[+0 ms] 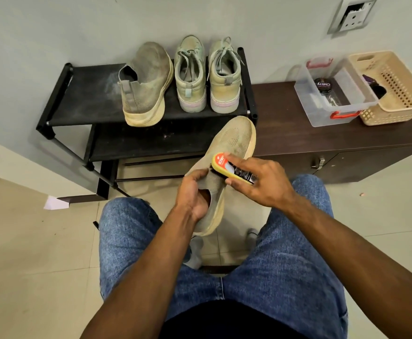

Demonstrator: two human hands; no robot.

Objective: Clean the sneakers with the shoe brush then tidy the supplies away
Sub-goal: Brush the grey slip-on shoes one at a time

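Sneakers (pixel 168 79) sit on black rack (pixel 82 94) against pale wall (pixel 53 25)

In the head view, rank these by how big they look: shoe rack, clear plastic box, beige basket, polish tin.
1. Shoe rack, largest.
2-3. Clear plastic box and beige basket: similar, basket cut by the frame edge, so unranked.
4. Polish tin, smallest.

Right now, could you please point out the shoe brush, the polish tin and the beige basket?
shoe brush (pixel 234 168): head view, on its yellow back.
polish tin (pixel 322 85): head view, on its dark lid.
beige basket (pixel 405 107): head view, on its near rim.
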